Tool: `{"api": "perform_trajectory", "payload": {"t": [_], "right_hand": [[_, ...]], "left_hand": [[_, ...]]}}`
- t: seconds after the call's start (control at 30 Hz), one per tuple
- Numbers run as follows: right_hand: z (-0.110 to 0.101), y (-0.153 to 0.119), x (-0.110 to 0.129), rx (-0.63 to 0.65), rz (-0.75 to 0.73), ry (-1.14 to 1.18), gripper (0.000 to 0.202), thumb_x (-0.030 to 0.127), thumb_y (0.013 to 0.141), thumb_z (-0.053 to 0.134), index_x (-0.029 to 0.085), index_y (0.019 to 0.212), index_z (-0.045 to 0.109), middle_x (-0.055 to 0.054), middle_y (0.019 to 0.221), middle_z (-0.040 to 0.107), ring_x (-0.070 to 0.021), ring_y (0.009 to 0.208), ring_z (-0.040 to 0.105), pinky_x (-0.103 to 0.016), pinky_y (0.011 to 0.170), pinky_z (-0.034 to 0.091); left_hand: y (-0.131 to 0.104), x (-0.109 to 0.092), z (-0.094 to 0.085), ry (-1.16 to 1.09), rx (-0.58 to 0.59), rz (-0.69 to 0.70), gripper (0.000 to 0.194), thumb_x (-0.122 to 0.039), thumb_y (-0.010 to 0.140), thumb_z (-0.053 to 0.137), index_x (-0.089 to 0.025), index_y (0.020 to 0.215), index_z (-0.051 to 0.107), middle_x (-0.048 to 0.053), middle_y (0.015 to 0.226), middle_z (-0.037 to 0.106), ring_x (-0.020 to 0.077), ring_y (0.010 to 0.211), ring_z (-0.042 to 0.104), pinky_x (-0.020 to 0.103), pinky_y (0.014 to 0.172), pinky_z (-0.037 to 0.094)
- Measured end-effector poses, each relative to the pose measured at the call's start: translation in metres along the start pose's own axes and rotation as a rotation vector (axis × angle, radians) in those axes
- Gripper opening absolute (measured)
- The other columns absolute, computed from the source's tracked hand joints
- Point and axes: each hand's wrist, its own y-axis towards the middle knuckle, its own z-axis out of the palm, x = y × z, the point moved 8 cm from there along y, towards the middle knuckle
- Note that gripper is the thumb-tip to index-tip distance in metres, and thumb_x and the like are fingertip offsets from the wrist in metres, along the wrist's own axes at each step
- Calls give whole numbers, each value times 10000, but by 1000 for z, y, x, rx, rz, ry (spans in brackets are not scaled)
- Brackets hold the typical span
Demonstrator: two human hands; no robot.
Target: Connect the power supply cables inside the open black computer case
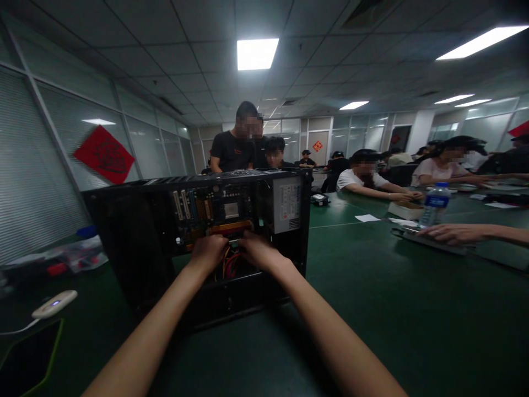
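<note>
The open black metal computer case [243, 303] sits on a green tabletop [351, 281]. Inside its middle, the left hand [210, 251] and right hand [258, 250] curl; whether they grip anything I cannot tell. Gentle, even force, clear of its thin red-and-yellow wires [232, 264], seems best.

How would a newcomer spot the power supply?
Find the black computer case on the green table. In its upper right corner sits the power supply, a grey box; its printed label sets it apart from the circuit board to its left.
</note>
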Motion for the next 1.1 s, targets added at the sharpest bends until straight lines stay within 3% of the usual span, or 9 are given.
{"api": "perform_trajectory", "payload": {"t": [0.33,0.57,1.1], "right_hand": [[11,13,-8,-66,-67,46,223,116,896,538,163,1075,663,-76,1108,577,-170,1016,578,-245,820,416],[6,23,-3,-37,-144,-204,178,161,962,446,160,1052,599,-87,1120,595,-174,886,608,-273,676,406],[15,27,2,24,-207,-374,223,149,958,423,107,1071,610,-155,1091,630,-239,965,628,-310,753,452]], "left_hand": [[0,3,3,-3,-18,-11,257,-270,926,485,-204,922,733,94,980,745,259,896,712,316,703,505],[-2,3,0,-31,-10,-8,273,-307,936,492,-205,947,745,98,1002,749,262,919,712,328,734,522],[-4,2,-1,-72,15,-32,280,-313,936,491,-203,974,746,104,1021,743,250,939,704,319,762,526]]}}
